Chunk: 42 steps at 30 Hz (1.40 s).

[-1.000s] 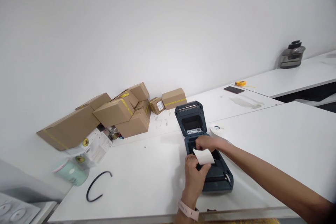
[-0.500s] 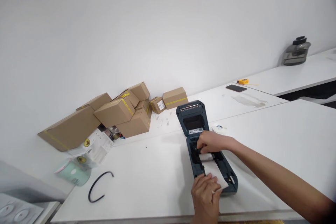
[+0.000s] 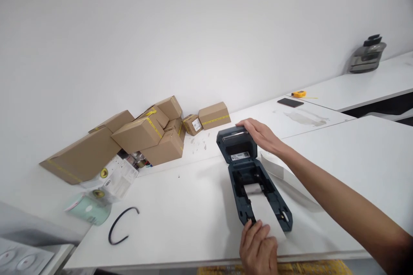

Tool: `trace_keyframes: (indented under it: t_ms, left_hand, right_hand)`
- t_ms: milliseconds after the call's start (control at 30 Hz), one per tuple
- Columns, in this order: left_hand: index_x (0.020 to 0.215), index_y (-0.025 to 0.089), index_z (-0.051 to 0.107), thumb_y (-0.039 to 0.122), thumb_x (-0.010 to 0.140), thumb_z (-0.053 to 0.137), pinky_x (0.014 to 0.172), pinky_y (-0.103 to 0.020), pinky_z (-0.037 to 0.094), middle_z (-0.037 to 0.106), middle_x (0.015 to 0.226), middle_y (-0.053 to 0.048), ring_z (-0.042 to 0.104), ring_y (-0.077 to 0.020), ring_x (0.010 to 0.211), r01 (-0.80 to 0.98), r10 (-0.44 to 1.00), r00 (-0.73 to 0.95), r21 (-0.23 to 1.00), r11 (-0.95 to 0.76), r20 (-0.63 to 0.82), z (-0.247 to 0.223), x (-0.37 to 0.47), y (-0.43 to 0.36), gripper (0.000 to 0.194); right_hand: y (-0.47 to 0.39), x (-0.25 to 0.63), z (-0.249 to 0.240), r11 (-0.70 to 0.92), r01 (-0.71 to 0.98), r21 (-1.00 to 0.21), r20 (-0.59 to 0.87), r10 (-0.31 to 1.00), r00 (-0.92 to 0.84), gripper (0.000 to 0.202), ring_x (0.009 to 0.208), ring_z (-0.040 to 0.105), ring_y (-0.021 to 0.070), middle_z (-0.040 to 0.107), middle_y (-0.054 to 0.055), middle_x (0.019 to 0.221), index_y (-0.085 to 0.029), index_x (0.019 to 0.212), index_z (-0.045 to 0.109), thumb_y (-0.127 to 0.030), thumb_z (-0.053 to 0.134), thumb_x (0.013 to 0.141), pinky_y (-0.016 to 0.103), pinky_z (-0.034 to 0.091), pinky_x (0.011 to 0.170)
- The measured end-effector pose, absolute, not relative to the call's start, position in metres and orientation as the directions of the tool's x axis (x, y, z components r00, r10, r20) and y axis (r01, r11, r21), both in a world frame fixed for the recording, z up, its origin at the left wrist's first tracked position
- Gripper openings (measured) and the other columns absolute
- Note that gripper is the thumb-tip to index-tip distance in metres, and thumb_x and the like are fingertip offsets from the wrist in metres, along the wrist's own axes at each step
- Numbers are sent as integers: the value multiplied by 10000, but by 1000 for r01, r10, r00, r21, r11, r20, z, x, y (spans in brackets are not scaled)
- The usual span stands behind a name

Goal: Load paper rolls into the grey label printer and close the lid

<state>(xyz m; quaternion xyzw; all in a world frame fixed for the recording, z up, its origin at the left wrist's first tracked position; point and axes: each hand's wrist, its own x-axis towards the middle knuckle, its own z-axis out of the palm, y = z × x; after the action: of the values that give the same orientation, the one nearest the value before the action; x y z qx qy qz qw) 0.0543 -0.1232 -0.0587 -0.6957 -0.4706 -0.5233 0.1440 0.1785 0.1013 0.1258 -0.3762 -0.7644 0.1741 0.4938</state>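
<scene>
The right hand (image 3: 260,134) has left the paper roll and now rests flat on the open printer lid (image 3: 237,146). The left hand (image 3: 258,247) presses the paper strip (image 3: 263,210) flat at the printer's front on the table (image 3: 180,215)

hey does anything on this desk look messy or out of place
Yes. The cardboard boxes by the wall lie in a tumbled heap, several tilted against each other, with loose packets spilling out beneath. A black cable lies loose on the table.

right hand (image 3: 260,134) on printer lid (image 3: 236,146), left hand (image 3: 258,247) pinning paper (image 3: 264,210)
</scene>
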Motion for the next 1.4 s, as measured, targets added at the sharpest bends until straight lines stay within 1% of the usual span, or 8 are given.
trace_keyframes:
  t_ms: [67,167,333,533,700,833,1233,1400]
  left_hand:
    - [815,239,667,142,952,481,827,-352,582,746,838,-47,709,-189,853,836,500,-57,315,-449,864,-67,57,-126,251]
    - [841,254,708,117,915,540,800,-369,551,694,833,-69,657,-217,900,884,476,-89,290,-367,875,-81,57,-130,229]
    - [869,278,733,79,888,579,983,-452,481,678,1004,-74,576,-236,1104,929,370,5,132,-345,929,-90,52,-133,253]
    - [1118,220,693,205,937,571,1054,-481,483,659,1202,-129,482,-279,1358,919,456,107,86,-384,884,-90,38,-127,219]
    - [1366,102,537,331,968,521,1136,-539,413,641,1302,-202,415,-315,1433,921,540,165,66,-383,826,-88,21,-111,459]
    - [1351,117,551,266,985,464,1174,-535,367,655,1278,-179,381,-307,1456,908,532,181,67,-413,827,-81,18,-105,405]
    - [1278,168,569,181,989,419,1071,-513,498,682,1163,-153,417,-289,1432,882,570,87,203,-425,817,-83,23,-106,326]
    - [1290,181,573,185,953,508,1091,-485,475,663,1222,-138,436,-277,1414,879,588,93,211,-427,803,-80,23,-108,343]
  right_hand:
    - [68,184,98,725,315,-613,715,678,-169,404,1083,647,216,713,75,1118,-223,1057,684,-385,314,1045,383,506,961]
    - [17,194,46,897,244,-369,891,416,-180,280,1092,664,232,729,82,1126,-227,1114,671,-203,429,976,416,520,957]
    - [-28,211,-22,909,380,-169,891,306,-336,480,1205,640,251,707,89,1268,-218,1324,610,-96,508,870,426,532,977]
    - [-39,214,-54,879,414,-237,841,399,-365,473,1342,536,281,635,108,1381,-191,1385,572,-184,445,929,483,470,1067]
    - [-45,207,-65,861,382,-335,856,448,-260,470,1351,521,307,624,124,1386,-186,1370,586,-238,330,980,535,462,1062]
    - [-45,206,-70,860,368,-353,854,457,-249,473,1353,513,323,616,133,1388,-173,1371,587,-231,325,981,551,447,1065]
    - [-48,197,-76,825,355,-440,856,505,-113,440,1287,586,295,710,95,1257,-224,1259,685,-226,345,981,526,483,1050]
    - [-46,199,-73,823,347,-450,847,517,-127,452,1299,575,292,680,95,1314,-217,1293,664,-212,335,982,529,475,1065]
